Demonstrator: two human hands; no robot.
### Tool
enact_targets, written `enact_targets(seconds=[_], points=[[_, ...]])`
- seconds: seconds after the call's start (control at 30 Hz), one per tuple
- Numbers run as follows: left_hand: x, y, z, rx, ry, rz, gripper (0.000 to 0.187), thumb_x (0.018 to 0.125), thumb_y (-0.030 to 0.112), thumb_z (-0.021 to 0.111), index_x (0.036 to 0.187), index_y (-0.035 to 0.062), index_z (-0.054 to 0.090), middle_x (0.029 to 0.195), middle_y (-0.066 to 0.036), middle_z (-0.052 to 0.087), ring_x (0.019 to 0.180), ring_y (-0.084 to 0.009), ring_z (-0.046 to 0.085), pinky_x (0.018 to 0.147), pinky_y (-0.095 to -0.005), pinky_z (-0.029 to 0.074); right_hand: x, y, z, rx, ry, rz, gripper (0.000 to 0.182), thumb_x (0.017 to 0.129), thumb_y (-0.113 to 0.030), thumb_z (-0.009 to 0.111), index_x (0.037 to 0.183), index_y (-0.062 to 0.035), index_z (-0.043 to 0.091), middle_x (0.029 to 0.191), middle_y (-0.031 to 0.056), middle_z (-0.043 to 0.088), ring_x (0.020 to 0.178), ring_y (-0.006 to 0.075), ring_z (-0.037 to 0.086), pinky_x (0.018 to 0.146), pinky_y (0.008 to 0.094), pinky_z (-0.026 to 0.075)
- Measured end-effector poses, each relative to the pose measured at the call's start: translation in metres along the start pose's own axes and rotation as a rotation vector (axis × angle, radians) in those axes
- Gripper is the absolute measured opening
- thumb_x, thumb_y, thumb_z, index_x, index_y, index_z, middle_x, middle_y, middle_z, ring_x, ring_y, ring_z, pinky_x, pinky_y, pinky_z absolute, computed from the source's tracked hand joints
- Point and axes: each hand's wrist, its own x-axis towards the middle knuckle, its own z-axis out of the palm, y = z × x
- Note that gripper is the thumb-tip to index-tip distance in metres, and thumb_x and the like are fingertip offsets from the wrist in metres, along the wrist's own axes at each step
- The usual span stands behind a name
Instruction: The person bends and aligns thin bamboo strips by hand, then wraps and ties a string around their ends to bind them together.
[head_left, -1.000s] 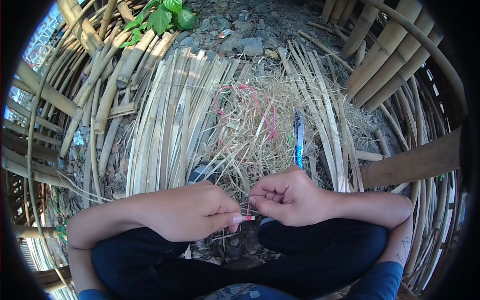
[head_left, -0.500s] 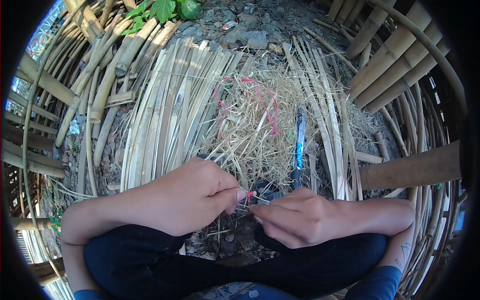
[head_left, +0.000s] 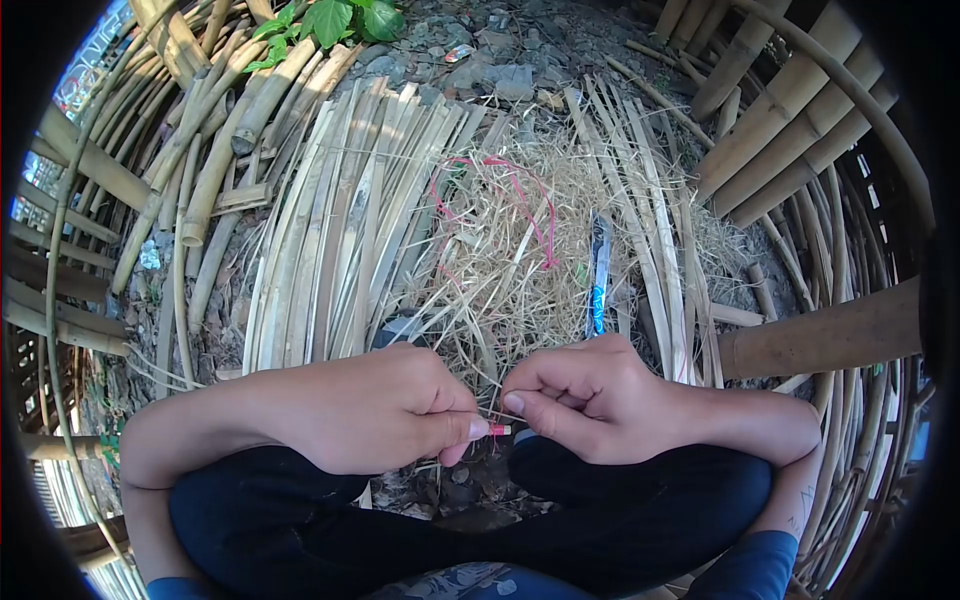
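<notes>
My left hand (head_left: 395, 410) is closed, with thumb and forefinger pinching a small pale stick bound with red string (head_left: 498, 430). Its wrapped end pokes out past the thumb toward the right. Close beside it, my right hand (head_left: 590, 400) is closed in a pinch, thumb against forefinger, on what looks like a thin strand running to the red wrapping. The strand is too fine to make out fully. Ahead of both hands lies a heap of straw-like bamboo shavings (head_left: 530, 290). Looped on top of the heap is a pink-red string (head_left: 548, 225).
Split bamboo strips (head_left: 330, 220) lie left of the shavings, with more strips (head_left: 640, 210) on the right. A long blade-like thing with a blue wrapper (head_left: 599, 280) lies among them. Thick bamboo poles (head_left: 820, 340) stand at right; canes (head_left: 215, 165) pile at left.
The red-wrapped stick and my left fingers have moved slightly lower. My right hand has risen and turned, its thumb now showing, with its fingertips above the stick.
</notes>
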Motion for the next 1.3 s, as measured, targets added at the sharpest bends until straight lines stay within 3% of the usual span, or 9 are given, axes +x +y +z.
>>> enact_targets(seconds=[0.1,0.2,0.33,0.57,0.67,0.73,0.9,1.0,1.3], points=[[0.005,-0.003,0.0,0.057,0.14,0.057,0.031,0.098,0.021,0.047,0.079,0.0007,0.062,0.054,0.003,0.046,0.052,-0.0053,0.04,0.049,-0.025,0.035,-0.002,-0.013,0.001,-0.051,0.026,-0.016,0.003,0.085,-0.001,0.056,0.086,0.0019,0.055,0.06,0.0119,0.051,0.051,0.0255,0.055,0.047,0.0363,0.043],[0.009,-0.009,0.0,0.028,0.249,0.109,0.031,0.097,0.021,0.048,0.079,0.0002,0.062,0.055,0.003,0.046,0.052,-0.0038,0.039,0.048,-0.0231,0.033,-0.005,-0.005,0.013,-0.215,0.076,-0.274,0.007,0.083,0.001,0.058,0.09,0.0029,0.056,0.062,0.0115,0.052,0.05,0.026,0.054,0.047,0.0369,0.044],[-0.001,0.003,-0.006,-0.15,0.229,-0.032,0.032,0.097,0.022,0.049,0.078,-0.0007,0.062,0.055,0.004,0.044,0.052,-0.0024,0.037,0.047,-0.021,0.03,-0.008,0.009,0.017,-0.292,-0.008,-0.324,0.011,0.082,0.002,0.059,0.093,0.004,0.056,0.064,0.0113,0.052,0.051,0.0261,0.055,0.046,0.0374,0.045],[-0.006,-0.003,-0.005,-0.315,0.007,0.043,0.033,0.098,0.024,0.048,0.08,-0.0009,0.061,0.056,0.006,0.042,0.052,-0.0024,0.035,0.047,-0.0204,0.028,0.001,0.008,0.009,0.125,0.105,0.066,0.009,0.088,-0.004,0.057,0.092,0.0029,0.062,0.065,0.0132,0.058,0.053,0.0167,0.057,0.049,0.0291,0.043],[-0.004,-0.001,-0.002,-0.249,-0.025,0.02,0.033,0.098,0.024,0.048,0.081,-0.0007,0.061,0.056,0.006,0.041,0.052,-0.0023,0.034,0.046,-0.0206,0.027,0.002,-0.002,0.004,0.098,0.09,0.089,0.01,0.089,-0.003,0.057,0.094,0.0022,0.064,0.067,0.0054,0.061,0.055,0.0064,0.055,0.049,0.0233,0.042],[-0.001,0.0,-0.001,-0.187,-0.006,-0.015,0.033,0.098,0.023,0.047,0.081,-0.0006,0.061,0.056,0.007,0.041,0.051,-0.0023,0.034,0.046,-0.0206,0.027,0.002,-0.01,0.005,0.03,0.125,0.075,0.006,0.085,-0.002,0.059,0.087,0.0029,0.059,0.06,0.0104,0.054,0.049,0.0198,0.055,0.046,0.0317,0.042],[-0.001,0.0,-0.005,-0.134,0.175,0.009,0.033,0.096,0.022,0.049,0.075,0.0008,0.061,0.057,0.001,0.048,0.053,-0.0067,0.04,0.05,-0.0253,0.035,-0.005,-0.001,0.014,-0.112,0.091,-0.254,0.007,0.083,0.001,0.058,0.089,0.0024,0.055,0.061,0.0098,0.052,0.049,0.0267,0.054,0.044,0.0345,0.043],[-0.004,0.003,-0.006,-0.205,0.141,0.011,0.032,0.096,0.022,0.048,0.075,0.0008,0.06,0.057,0.002,0.047,0.054,-0.0067,0.04,0.05,-0.0251,0.035,-0.007,0.008,0.014,-0.183,0.074,-0.348,0.012,0.084,0.001,0.06,0.095,0.0048,0.061,0.067,0.0107,0.059,0.051,0.0219,0.059,0.043,0.0297,0.044],[-0.005,0.0,-0.002,-0.184,-0.04,0.036,0.03,0.098,0.022,0.047,0.082,0.0006,0.061,0.057,0.006,0.042,0.053,-0.003,0.035,0.047,-0.0211,0.028,-0.001,0.005,0.003,0.215,-0.028,0.062,0.009,0.085,-0.001,0.061,0.092,0.0036,0.065,0.075,0.0103,0.065,0.062,0.0097,0.062,0.053,0.0254,0.045]])
